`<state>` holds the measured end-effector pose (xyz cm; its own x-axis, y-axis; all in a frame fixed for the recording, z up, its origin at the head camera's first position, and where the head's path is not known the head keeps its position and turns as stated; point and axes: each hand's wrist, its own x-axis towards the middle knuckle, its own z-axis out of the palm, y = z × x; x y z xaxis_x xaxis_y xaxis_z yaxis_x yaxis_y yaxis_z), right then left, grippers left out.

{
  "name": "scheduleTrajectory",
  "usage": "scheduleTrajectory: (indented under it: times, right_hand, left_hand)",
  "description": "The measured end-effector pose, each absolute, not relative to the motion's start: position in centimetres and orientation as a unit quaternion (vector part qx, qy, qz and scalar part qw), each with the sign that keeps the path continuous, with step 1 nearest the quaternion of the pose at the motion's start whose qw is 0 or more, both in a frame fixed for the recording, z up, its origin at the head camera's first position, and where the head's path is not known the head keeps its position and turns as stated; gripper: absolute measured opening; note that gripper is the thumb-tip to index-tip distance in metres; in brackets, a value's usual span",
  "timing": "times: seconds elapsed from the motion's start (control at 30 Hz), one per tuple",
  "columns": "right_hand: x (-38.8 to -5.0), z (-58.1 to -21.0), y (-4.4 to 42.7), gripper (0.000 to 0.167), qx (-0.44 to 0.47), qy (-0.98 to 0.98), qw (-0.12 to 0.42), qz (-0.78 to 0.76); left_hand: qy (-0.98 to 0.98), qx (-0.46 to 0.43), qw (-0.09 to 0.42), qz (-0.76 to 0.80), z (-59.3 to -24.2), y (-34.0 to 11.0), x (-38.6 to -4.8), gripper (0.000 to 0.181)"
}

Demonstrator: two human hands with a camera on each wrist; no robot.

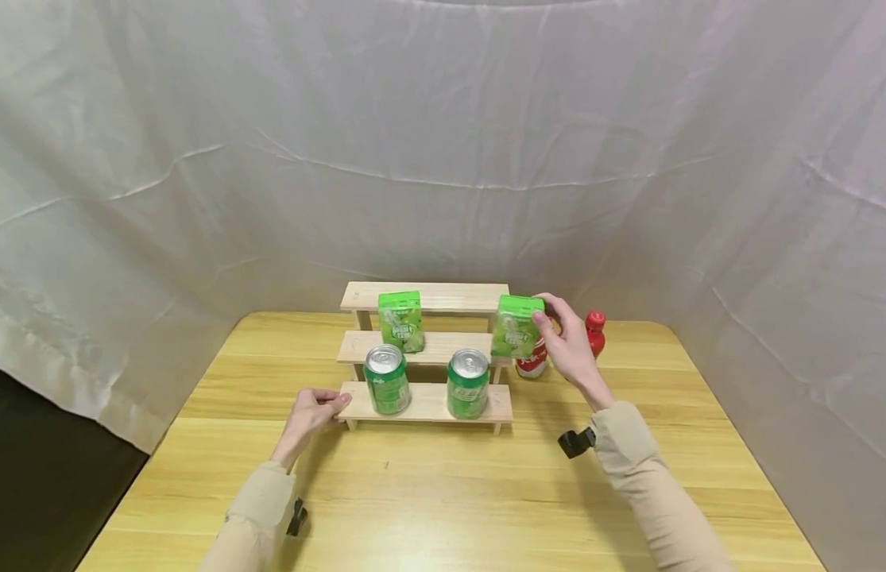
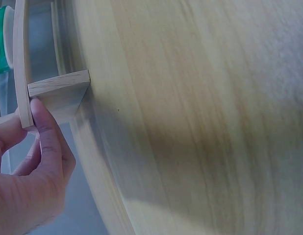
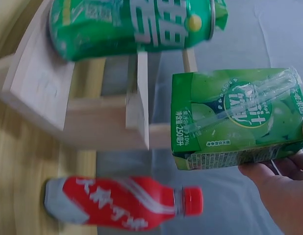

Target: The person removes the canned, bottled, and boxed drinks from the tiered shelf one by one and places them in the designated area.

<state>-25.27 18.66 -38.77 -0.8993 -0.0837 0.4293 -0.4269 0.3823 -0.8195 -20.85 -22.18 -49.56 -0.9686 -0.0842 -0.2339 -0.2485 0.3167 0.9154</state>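
Observation:
A three-tier wooden shelf (image 1: 430, 403) stands on the table. My left hand (image 1: 311, 413) pinches the left end of its lowest board (image 2: 22, 63) between thumb and fingers. My right hand (image 1: 567, 342) grips a green juice box (image 1: 516, 330), with a wrapped straw on its side, near the right end of the middle board. A gap shows between box and board in the right wrist view. Another green juice box (image 1: 401, 322) stands upright on the middle board's left part. Two green cans, the left can (image 1: 388, 381) and the right can (image 1: 467, 385), stand on the lowest board.
A red-labelled bottle (image 3: 122, 202) stands right of the shelf, partly behind my right hand in the head view. Farther right shows a red-capped bottle (image 1: 595, 330), partly hidden. Light cloth (image 1: 443, 143) hangs around the wooden table (image 1: 428, 492).

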Motion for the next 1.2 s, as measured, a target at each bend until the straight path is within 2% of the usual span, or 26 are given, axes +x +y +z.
scheduleTrajectory:
  times: [0.2, 0.6, 0.83, 1.2]
  right_hand:
    - [-25.1, -39.6, 21.1, 0.030, 0.179, -0.793, 0.199, 0.547]
    - [-23.9, -41.5, 27.2, 0.034, 0.178, -0.780, 0.197, 0.566]
    - [-23.6, -43.1, 29.6, 0.032, 0.166, -0.793, 0.185, 0.556]
    - [-23.7, -46.3, 31.6, 0.039, 0.122, -0.819, 0.133, 0.544]
  left_hand:
    - [0.809, -0.101, 0.070, 0.575, -49.5, -22.1, -20.8, 0.043]
    - [0.816, -0.105, 0.070, 0.564, -49.5, -22.1, -20.8, 0.043]
    - [0.812, -0.107, 0.070, 0.570, -49.5, -22.2, -20.8, 0.044]
    - [0.818, -0.109, 0.067, 0.561, -49.5, -22.1, -20.8, 0.043]
